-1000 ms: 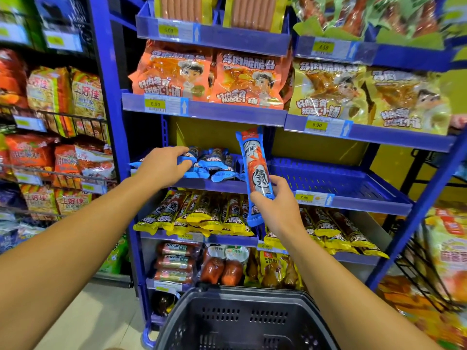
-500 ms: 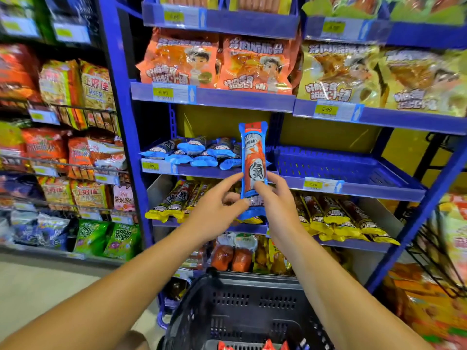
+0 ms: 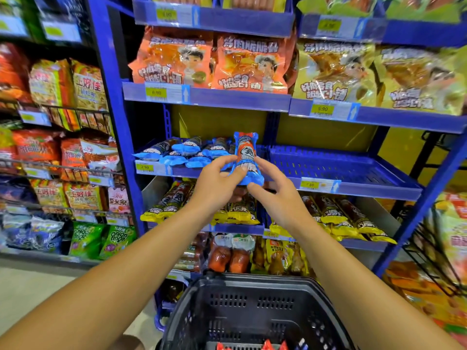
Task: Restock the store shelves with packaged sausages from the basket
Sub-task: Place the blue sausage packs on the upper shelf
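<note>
Basket [image 3: 252,294] cut off below; shelf labels blurred.

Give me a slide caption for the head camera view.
Both hands hold a blue sausage pack upright before its shelf, above the basket.
</note>
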`<act>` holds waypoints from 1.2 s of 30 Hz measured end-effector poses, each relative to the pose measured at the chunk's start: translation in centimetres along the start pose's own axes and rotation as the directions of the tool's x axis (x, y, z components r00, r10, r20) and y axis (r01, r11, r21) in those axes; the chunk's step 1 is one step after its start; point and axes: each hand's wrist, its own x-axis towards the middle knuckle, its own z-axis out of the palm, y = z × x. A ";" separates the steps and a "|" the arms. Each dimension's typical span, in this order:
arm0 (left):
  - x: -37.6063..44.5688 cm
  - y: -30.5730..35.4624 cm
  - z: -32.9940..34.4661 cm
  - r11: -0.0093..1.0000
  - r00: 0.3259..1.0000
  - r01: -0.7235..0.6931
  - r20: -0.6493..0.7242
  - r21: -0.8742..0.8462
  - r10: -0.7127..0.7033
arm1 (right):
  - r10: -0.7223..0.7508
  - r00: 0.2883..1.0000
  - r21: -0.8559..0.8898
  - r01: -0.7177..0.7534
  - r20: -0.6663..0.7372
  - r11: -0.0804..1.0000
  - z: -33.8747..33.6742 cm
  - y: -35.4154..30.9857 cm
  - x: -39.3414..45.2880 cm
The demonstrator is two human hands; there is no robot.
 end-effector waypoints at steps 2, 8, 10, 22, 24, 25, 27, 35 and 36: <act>0.6 0.6 -0.3 0.998 0.998 0.055 0.030 0.022 -0.055 | -0.047 0.998 -0.136 0.042 -0.036 0.990 -0.1 -0.1 0.6; 0.5 2.6 -2.8 0.970 0.998 0.024 0.057 0.241 -0.039 | -0.209 0.950 -0.337 0.124 -0.231 0.933 0.5 0.0 2.8; 0.3 2.8 -4.3 0.865 0.982 -0.158 -0.018 0.476 0.189 | -0.237 0.940 -0.422 0.116 -0.245 0.899 0.8 0.1 3.5; 3.4 1.6 -9.4 0.201 0.894 -0.293 0.193 0.935 0.405 | -0.173 0.956 -0.651 -0.024 -0.238 0.759 1.9 1.0 7.0; 3.9 1.2 -9.7 0.175 0.895 -0.296 0.209 0.939 0.395 | -0.151 0.961 -0.672 -0.048 -0.234 0.739 1.7 1.1 7.4; 4.1 1.0 -9.7 0.164 0.895 -0.299 0.217 0.940 0.390 | -0.145 0.962 -0.681 -0.055 -0.232 0.730 1.6 1.1 7.6; 4.3 0.7 -9.7 0.150 0.895 -0.304 0.228 0.941 0.383 | -0.137 0.964 -0.692 -0.063 -0.230 0.719 1.4 1.0 7.9; 4.1 -0.8 -9.2 0.113 0.898 -0.308 0.250 0.945 0.361 | -0.077 0.979 -0.734 -0.089 -0.189 0.673 1.4 0.6 8.0; 3.9 -0.7 -9.1 0.112 0.896 -0.310 0.251 0.944 0.366 | -0.069 0.981 -0.734 -0.090 -0.183 0.673 1.3 0.5 7.7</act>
